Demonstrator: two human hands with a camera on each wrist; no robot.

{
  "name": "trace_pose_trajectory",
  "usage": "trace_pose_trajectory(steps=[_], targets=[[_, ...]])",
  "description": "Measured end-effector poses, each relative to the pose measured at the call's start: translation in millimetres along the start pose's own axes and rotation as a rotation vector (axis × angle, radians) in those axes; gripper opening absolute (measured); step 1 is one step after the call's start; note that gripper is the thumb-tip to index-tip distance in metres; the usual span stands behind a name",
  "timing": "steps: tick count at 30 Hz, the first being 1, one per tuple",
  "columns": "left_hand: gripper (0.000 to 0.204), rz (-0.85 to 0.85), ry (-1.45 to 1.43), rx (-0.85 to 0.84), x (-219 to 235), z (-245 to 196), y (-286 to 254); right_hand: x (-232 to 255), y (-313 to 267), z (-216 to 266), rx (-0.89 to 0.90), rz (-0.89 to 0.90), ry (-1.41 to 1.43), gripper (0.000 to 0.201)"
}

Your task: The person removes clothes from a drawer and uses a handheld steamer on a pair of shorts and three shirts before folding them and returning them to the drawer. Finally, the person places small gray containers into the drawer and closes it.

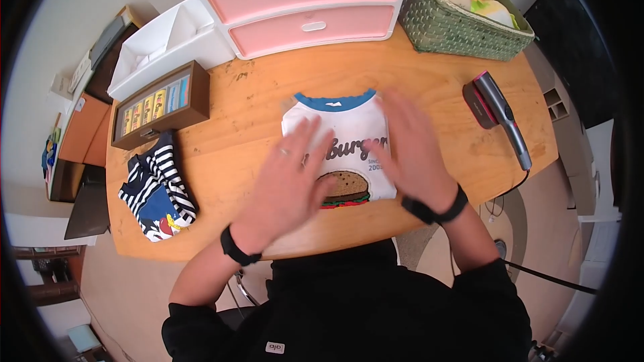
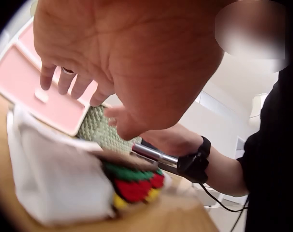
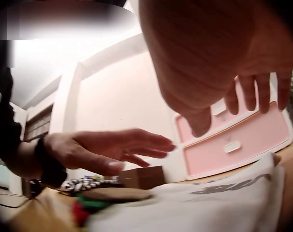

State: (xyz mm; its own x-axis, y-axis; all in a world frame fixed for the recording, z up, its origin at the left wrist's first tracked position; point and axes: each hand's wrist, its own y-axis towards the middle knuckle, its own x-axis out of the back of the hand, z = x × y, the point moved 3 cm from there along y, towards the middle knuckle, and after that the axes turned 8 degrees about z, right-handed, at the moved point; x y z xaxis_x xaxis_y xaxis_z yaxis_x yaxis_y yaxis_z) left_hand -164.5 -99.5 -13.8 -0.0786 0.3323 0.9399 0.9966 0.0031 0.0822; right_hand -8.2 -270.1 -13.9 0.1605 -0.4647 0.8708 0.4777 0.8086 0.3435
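Observation:
A white T-shirt (image 1: pixel 335 121) with a blue collar and a burger print lies folded into a compact rectangle on the wooden table. Over its left side hovers my left hand (image 1: pixel 285 181), fingers spread and a ring on one finger. My right hand (image 1: pixel 416 154) is over the shirt's right edge, its fingers extended and blurred. In the left wrist view the left palm (image 2: pixel 132 63) faces down with no cloth in it. The right wrist view shows the right hand (image 3: pixel 219 63) above the shirt (image 3: pixel 209 208), likewise holding nothing.
A striped folded garment (image 1: pixel 161 188) lies at the table's left, below a brown display box (image 1: pixel 198 94) and white bin (image 1: pixel 215 43). Pink drawers (image 1: pixel 268 0) stand behind. A green basket (image 1: pixel 456 33) of plush toys and a corded handheld steamer (image 1: pixel 500 107) are at the right.

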Motion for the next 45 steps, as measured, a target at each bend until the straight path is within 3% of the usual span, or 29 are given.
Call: trace_pose_trajectory(steps=[2, 6, 12, 15, 16, 19, 22, 24, 26, 28, 32, 35, 39, 45], targets=[[0.073, 0.092, 0.027, -0.039, -17, -6, -15, 6, -25, 31, 0.166, 0.243, 0.067, 0.07], [0.075, 0.168, 0.09, -0.006, -44, -2, -25, -31, -58, 29, 0.123, 0.499, 0.016, 0.075], [0.07, 0.192, 0.179, 0.058, -41, -3, -29, -27, -57, 19, 0.118, 0.469, -0.091, 0.075], [0.072, 0.194, 0.079, 0.055, -27, 3, -23, -16, -48, 10, 0.106, 0.467, 0.052, 0.074], [0.073, 0.199, 0.015, 0.055, -20, 9, -17, -12, -41, 3, -0.017, 0.389, 0.142, 0.073], [0.077, -0.148, -0.269, 0.367, -4, 48, 8, -11, -15, -24, -0.354, 0.222, 0.421, 0.074], [0.067, 0.039, -0.889, 0.63, -14, 79, 36, -29, 6, -48, -0.6, 0.22, 0.708, 0.07], [0.056, 0.115, -0.987, 0.653, -11, 89, 44, -35, 18, -53, -0.724, 0.254, 0.892, 0.062], [0.036, 0.196, -1.058, 0.71, -9, 97, 49, -41, 26, -67, -0.709, 0.413, 0.96, 0.048], [0.033, 0.231, -1.061, 0.678, -14, 107, 51, -42, 32, -70, -0.681, 0.499, 0.957, 0.029], [0.03, 0.137, -1.091, 0.627, -12, 115, 41, -50, 57, -86, -0.707, 0.564, 0.964, 0.026], [0.026, 0.072, -1.063, 0.663, 9, 123, 22, -60, 101, -98, -0.715, 0.402, 1.06, 0.027], [0.024, 0.0, -1.089, 0.692, 20, 134, -11, -85, 180, -89, -0.732, 0.312, 1.447, 0.034], [0.028, -0.202, -1.146, 0.677, 20, 138, -62, -125, 229, -79, -0.819, 0.184, 1.543, 0.037]])
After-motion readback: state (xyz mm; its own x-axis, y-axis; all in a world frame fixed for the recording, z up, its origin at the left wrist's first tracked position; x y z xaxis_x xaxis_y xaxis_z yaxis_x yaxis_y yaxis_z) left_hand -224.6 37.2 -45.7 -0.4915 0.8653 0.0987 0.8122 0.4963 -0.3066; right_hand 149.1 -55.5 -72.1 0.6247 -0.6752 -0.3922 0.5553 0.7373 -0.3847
